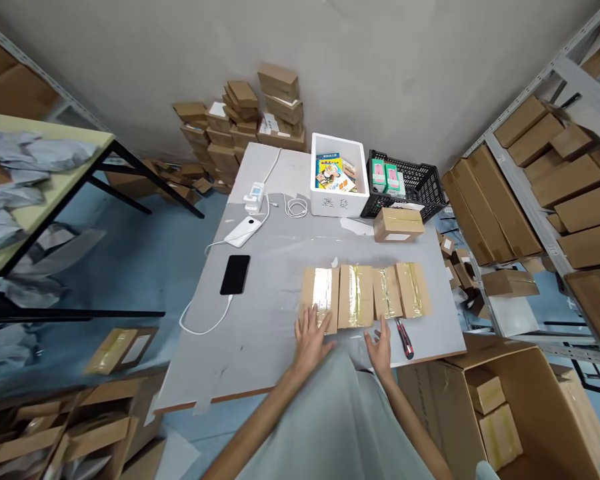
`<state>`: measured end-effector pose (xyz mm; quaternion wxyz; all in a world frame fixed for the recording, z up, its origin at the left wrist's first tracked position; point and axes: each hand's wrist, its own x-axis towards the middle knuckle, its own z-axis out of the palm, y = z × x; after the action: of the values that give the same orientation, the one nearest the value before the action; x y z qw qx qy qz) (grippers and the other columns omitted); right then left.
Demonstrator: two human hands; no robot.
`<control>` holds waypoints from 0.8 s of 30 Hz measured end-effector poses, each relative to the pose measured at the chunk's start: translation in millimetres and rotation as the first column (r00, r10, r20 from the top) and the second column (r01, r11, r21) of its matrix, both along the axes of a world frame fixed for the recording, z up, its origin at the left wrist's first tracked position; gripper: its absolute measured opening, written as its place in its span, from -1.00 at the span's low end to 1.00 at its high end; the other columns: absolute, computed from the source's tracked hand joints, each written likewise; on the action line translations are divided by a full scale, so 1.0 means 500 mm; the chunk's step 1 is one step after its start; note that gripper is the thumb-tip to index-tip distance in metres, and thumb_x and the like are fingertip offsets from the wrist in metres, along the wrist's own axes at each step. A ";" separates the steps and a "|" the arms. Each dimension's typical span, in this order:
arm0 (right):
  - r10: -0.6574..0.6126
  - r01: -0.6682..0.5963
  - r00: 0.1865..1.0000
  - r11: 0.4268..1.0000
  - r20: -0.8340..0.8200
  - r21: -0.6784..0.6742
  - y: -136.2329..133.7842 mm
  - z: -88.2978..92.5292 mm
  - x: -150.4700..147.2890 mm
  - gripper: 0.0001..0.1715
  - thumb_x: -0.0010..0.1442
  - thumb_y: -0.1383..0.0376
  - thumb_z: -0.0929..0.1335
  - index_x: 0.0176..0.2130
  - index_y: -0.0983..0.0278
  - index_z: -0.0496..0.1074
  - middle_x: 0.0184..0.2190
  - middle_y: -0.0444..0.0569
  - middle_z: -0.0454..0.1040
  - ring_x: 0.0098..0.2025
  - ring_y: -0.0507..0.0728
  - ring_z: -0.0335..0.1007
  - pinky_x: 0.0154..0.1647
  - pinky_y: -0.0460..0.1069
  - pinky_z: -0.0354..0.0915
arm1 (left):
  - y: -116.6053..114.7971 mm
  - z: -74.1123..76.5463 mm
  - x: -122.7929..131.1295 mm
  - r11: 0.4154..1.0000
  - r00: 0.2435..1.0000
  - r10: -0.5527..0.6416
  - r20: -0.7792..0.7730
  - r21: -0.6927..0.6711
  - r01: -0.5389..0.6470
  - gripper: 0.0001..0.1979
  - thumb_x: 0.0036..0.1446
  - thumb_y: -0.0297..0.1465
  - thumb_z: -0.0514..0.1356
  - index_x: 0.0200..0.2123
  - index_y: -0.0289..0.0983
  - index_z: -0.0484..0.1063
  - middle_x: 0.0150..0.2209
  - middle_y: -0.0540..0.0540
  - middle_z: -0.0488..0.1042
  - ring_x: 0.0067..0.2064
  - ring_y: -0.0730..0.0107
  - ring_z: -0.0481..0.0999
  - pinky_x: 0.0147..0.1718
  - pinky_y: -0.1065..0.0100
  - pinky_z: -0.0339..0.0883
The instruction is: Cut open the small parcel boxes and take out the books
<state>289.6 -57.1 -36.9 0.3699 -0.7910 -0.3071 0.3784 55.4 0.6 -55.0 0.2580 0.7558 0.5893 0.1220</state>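
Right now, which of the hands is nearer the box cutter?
Right. The right hand sits open just left of the box cutter, not touching it. The left hand is farther left, fingertips at the leftmost taped box.

Loose pale grey-green top [340,417] at the near edge of the table [260,340]. Left hand [311,337] and right hand [381,348] bare, forearms unsleeved.
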 end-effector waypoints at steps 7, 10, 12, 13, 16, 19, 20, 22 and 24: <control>0.358 -0.337 0.872 0.934 0.335 -0.122 0.077 -0.053 -0.065 -0.14 0.45 0.01 0.37 0.61 0.08 0.27 0.49 0.25 0.31 0.43 0.51 0.49 0.42 0.37 0.43 | 0.007 -0.032 -0.007 0.992 0.991 0.129 0.025 0.013 -0.129 -0.36 0.41 -0.58 0.09 0.45 -0.07 0.52 0.67 -0.28 0.13 0.70 -0.25 0.03 0.58 -0.46 -0.09; 0.402 -0.383 0.833 0.915 0.381 -0.128 0.166 -0.059 -0.072 -0.15 0.45 0.14 0.36 0.61 0.17 0.25 0.50 0.33 0.25 0.51 0.52 0.40 0.44 0.34 0.42 | 0.104 -0.030 -0.018 0.989 0.988 0.141 0.058 0.036 -0.143 -0.36 0.41 -0.57 0.07 0.44 -0.07 0.52 0.66 -0.24 0.14 0.71 -0.20 0.00 0.60 -0.44 -0.14; 0.431 -0.412 0.818 0.901 0.381 -0.133 0.239 -0.052 -0.068 -0.11 0.43 0.20 0.36 0.63 0.19 0.22 0.48 0.35 0.27 0.45 0.51 0.47 0.41 0.32 0.44 | 0.182 -0.023 -0.018 0.989 0.989 0.144 0.044 0.022 -0.145 -0.36 0.37 -0.58 0.11 0.42 -0.08 0.53 0.66 -0.25 0.15 0.71 -0.21 -0.01 0.61 -0.44 -0.17; 0.447 -0.428 0.812 0.893 0.376 -0.137 0.278 -0.046 -0.065 -0.08 0.41 0.23 0.37 0.64 0.20 0.19 0.47 0.34 0.28 0.41 0.50 0.50 0.40 0.31 0.44 | 0.223 -0.018 -0.015 0.989 0.989 0.144 0.030 0.006 -0.145 -0.36 0.35 -0.58 0.13 0.41 -0.09 0.54 0.66 -0.25 0.15 0.70 -0.22 -0.02 0.61 -0.44 -0.17; 0.481 -0.449 0.796 0.876 0.369 -0.174 0.401 -0.018 -0.056 -0.04 0.37 0.29 0.37 0.65 0.26 0.17 0.48 0.35 0.28 0.43 0.47 0.47 0.48 0.26 0.36 | 0.345 0.007 0.010 0.989 0.989 0.146 -0.030 -0.033 -0.147 -0.33 0.31 -0.58 0.17 0.43 -0.09 0.50 0.66 -0.26 0.14 0.70 -0.23 -0.04 0.61 -0.43 -0.15; 0.500 -0.445 0.792 0.866 0.349 -0.229 0.513 0.013 -0.045 -0.05 0.36 0.30 0.37 0.63 0.32 0.19 0.52 0.35 0.28 0.52 0.43 0.36 0.54 0.22 0.28 | 0.449 0.037 0.043 0.982 0.984 0.148 -0.102 -0.102 -0.159 -0.33 0.32 -0.54 0.22 0.45 -0.08 0.48 0.65 -0.28 0.12 0.70 -0.27 -0.05 0.57 -0.46 -0.08; 0.505 -0.448 0.794 0.863 0.339 -0.234 0.544 0.022 -0.038 -0.05 0.35 0.30 0.39 0.62 0.33 0.21 0.52 0.35 0.29 0.52 0.43 0.35 0.54 0.22 0.28 | 0.478 0.047 0.051 0.979 0.982 0.148 -0.115 -0.123 -0.162 -0.34 0.31 -0.53 0.24 0.45 -0.08 0.48 0.65 -0.29 0.13 0.69 -0.28 -0.03 0.56 -0.46 -0.04; 0.514 -0.466 0.797 0.857 0.317 -0.219 0.590 0.036 -0.018 -0.04 0.30 0.28 0.45 0.59 0.32 0.28 0.49 0.32 0.37 0.50 0.42 0.38 0.53 0.20 0.29 | 0.523 0.061 0.059 0.975 0.981 0.146 -0.125 -0.147 -0.164 -0.36 0.28 -0.50 0.29 0.41 -0.09 0.52 0.62 -0.31 0.18 0.66 -0.31 0.04 0.53 -0.42 0.05; 0.525 -0.490 0.797 0.851 0.299 -0.189 0.615 0.043 0.015 -0.04 0.23 0.26 0.51 0.54 0.29 0.38 0.44 0.27 0.45 0.47 0.40 0.42 0.50 0.16 0.33 | 0.547 0.066 0.056 0.976 0.982 0.146 -0.123 -0.144 -0.163 -0.39 0.25 -0.43 0.36 0.37 -0.10 0.56 0.59 -0.33 0.24 0.63 -0.31 0.12 0.51 -0.36 0.11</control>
<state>297.3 250.7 -15.4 0.1554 -0.7505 -0.5470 0.3366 83.5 274.1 -21.9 0.2717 0.6912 0.6675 0.0537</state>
